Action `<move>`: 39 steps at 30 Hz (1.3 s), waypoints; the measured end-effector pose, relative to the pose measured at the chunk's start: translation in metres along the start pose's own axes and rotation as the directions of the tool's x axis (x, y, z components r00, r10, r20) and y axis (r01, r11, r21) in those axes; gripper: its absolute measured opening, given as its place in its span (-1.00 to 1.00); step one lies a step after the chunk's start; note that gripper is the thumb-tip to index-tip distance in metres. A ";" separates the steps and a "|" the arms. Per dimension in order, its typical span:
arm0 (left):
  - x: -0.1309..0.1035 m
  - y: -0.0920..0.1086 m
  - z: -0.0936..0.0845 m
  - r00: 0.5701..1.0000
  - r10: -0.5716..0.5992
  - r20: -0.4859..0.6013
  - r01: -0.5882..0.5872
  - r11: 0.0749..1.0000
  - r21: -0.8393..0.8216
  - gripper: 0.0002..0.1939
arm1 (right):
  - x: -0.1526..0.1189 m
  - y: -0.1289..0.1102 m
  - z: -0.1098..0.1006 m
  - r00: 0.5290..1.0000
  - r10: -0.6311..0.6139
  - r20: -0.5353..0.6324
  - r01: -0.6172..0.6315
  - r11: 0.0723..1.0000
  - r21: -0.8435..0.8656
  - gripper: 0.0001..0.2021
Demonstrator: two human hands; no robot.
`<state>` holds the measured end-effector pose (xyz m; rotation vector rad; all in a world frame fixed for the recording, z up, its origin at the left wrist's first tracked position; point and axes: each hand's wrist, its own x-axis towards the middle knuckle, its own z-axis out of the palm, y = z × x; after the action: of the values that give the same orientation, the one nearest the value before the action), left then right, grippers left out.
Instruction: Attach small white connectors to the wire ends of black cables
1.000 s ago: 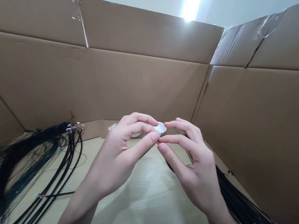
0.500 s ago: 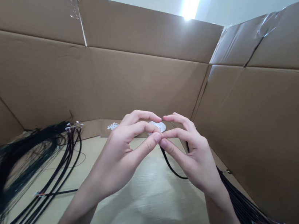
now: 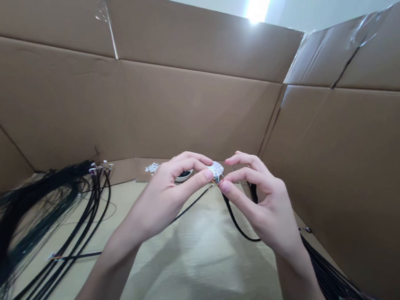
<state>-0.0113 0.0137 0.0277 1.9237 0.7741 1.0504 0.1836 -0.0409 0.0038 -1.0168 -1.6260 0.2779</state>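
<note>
Two hands: one left hand (image 3: 164,199), one right hand (image 3: 268,208). Between them, a few wires (image 3: 216,184), too fine to count. One black cable (image 3: 237,228) shows below the right hand and one thin cable (image 3: 195,202) beside the left. Two bundles: one left bundle (image 3: 10,218), one right bundle (image 3: 343,294), their strands past counting. Several long cables (image 3: 80,232) overlap, the number unsure; one crossing cable (image 3: 83,254) spans them. One dish (image 3: 184,177), one white piece (image 3: 217,168), one pile (image 3: 152,168) of uncountable bits. One light (image 3: 259,3), one desk (image 3: 184,266).
</note>
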 end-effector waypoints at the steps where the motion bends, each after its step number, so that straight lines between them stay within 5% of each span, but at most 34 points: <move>1: 0.000 0.000 0.000 1.000 0.006 0.020 -0.005 1.000 -0.021 -0.74 | 0.000 0.000 0.000 1.000 0.008 -0.001 -0.008 1.000 0.005 -0.89; 15: 0.016 -0.017 0.000 0.909 -0.068 0.412 0.200 0.937 -0.287 -0.82 | -0.006 -0.016 -0.018 0.975 0.069 0.211 -0.065 0.998 -0.026 -0.82; 39: 0.009 -0.011 0.005 0.941 -0.088 0.327 0.139 0.981 -0.138 -0.79 | -0.011 -0.024 -0.016 0.977 0.062 0.203 -0.015 0.973 -0.229 -0.79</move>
<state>-0.0038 0.0247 0.0204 1.8278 0.5902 0.6836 0.1865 -0.0684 0.0169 -1.2267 -1.8607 0.2348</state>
